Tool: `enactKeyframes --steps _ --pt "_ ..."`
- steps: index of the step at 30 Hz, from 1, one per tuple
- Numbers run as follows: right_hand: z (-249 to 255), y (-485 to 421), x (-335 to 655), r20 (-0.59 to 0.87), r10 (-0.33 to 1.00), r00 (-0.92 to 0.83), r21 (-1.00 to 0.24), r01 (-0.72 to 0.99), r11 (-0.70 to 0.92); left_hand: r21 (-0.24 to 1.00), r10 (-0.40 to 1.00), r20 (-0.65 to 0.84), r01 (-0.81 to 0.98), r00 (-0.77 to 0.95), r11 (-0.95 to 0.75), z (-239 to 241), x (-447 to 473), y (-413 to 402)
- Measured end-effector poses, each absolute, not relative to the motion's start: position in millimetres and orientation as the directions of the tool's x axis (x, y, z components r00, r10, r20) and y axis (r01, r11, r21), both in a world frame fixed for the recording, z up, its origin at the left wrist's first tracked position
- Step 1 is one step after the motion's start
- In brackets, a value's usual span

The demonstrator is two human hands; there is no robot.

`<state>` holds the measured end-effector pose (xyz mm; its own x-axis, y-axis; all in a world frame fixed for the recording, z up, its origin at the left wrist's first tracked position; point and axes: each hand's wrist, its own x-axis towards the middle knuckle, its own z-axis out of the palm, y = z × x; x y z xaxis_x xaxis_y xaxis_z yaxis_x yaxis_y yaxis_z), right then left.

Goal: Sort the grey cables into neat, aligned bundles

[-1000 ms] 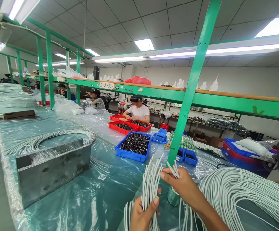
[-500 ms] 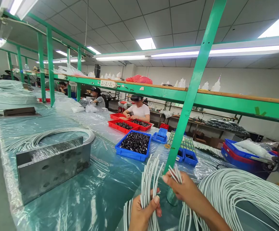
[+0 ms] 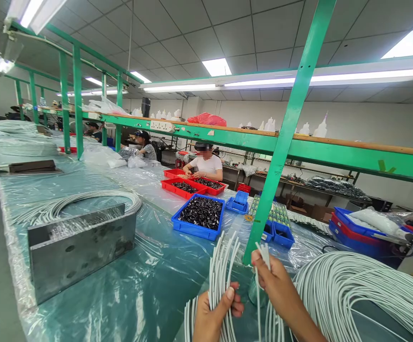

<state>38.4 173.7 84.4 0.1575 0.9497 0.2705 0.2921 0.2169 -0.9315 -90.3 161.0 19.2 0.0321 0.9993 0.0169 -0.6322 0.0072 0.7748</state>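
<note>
Head view, my remote feed: pale cables mid-sort, by my reading. Done so far, as it lies: the ends are parted into two lots, a thick bundle (image 3: 221, 273) at my left hand (image 3: 211, 313) and a small group of ends (image 3: 264, 251) at my right hand (image 3: 275, 282). Left over: many strands in the large coil (image 3: 363, 270) at the right, plus loose strands (image 3: 191, 313) beside the left hand, held by neither hand as far as I can make out. No count possible; I can't tell what share is finished.

Left hand: closed around the bundle, thumb laid across the front, fingers curling out on the far side, tips of the cables fanned upward. Right hand: pinching its few ends between thumb and fingers, one strand hanging below; exact number hidden by the grip. The two lots stand apart, near each other, above the near edge of the tabletop (image 3: 159, 297).

Around: the metal channel (image 3: 81, 259) sits well left of the hands, a second coil (image 3: 95, 195) just behind it. Beyond the bundle, a blue tray (image 3: 195, 230) of black parts (image 3: 199, 212); neither hand touches it
</note>
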Motion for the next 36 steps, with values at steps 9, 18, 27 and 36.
enactKeyframes --steps 9,18,27,36 --pt "88 178 34 0.253 0.94 0.226 -0.965 -0.008 0.262 0.829 0.998 -0.029 -0.557 0.059 0.057 23 -93 157" --pt "88 178 18 0.216 0.974 0.07 -0.976 -0.014 0.217 0.834 0.998 0.021 -0.551 0.066 0.019 20 -92 158" --pt "90 181 27 0.215 0.942 0.257 -0.972 -0.037 0.232 0.807 0.999 0.023 -0.591 0.04 0.005 22 -91 158" --pt "90 179 15 0.228 0.973 0.046 -0.969 0.114 0.221 0.878 0.999 -0.02 -0.478 -0.033 0.001 21 -92 157"
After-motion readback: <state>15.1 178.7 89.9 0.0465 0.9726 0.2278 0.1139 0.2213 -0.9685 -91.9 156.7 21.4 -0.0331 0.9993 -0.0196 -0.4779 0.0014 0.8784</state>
